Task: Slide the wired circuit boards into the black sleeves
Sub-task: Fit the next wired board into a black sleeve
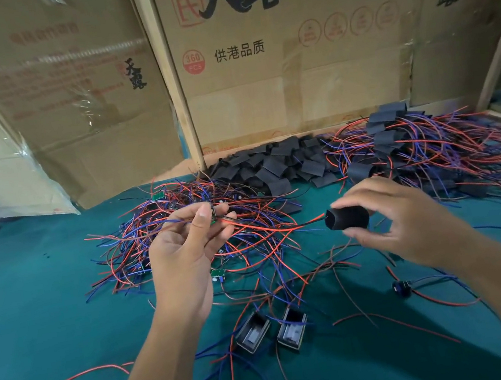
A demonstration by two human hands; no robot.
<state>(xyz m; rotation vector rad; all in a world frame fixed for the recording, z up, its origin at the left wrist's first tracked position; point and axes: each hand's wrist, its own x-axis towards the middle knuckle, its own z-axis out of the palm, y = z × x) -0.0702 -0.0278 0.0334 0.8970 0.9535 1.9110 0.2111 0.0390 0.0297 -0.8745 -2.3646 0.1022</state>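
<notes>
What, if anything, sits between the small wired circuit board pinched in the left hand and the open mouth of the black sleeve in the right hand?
Nothing solid blocks it. Only the board's own red wire spans the open air from the left hand toward the mouth of the black sleeve held by the right hand.

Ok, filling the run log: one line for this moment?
left hand: pinches wired board | right hand: holds black sleeve | wires entering sleeve, board outside

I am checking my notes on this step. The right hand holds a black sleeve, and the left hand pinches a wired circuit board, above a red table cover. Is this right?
Not quite: the table cover is dark green, not red, as the head view shows. The rest holds: the right hand holds a black tube-shaped sleeve, and the left hand pinches a small circuit board with red and blue wires.
</notes>
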